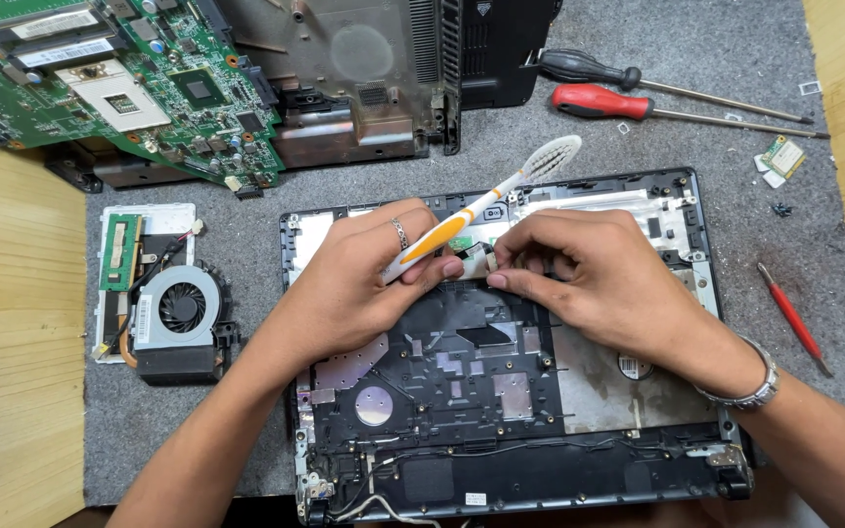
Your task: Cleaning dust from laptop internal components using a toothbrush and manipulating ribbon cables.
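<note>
An opened black laptop base (501, 391) lies on a grey mat, its inside facing up. My left hand (354, 284), with a ring on one finger, holds a white and orange toothbrush (486, 205) whose bristled head points up and to the right. My right hand (589, 269), with a metal bracelet at the wrist, pinches a small pale part (474, 259) over the middle of the base. Both hands meet at that part.
A green motherboard (119, 83) and a bare chassis shell (364, 78) lie at the top. Left of the base sit a fan with heatsink (180, 313) and a memory stick (119, 252). Two screwdrivers (638, 93) lie top right, a thin red one (792, 318) at right.
</note>
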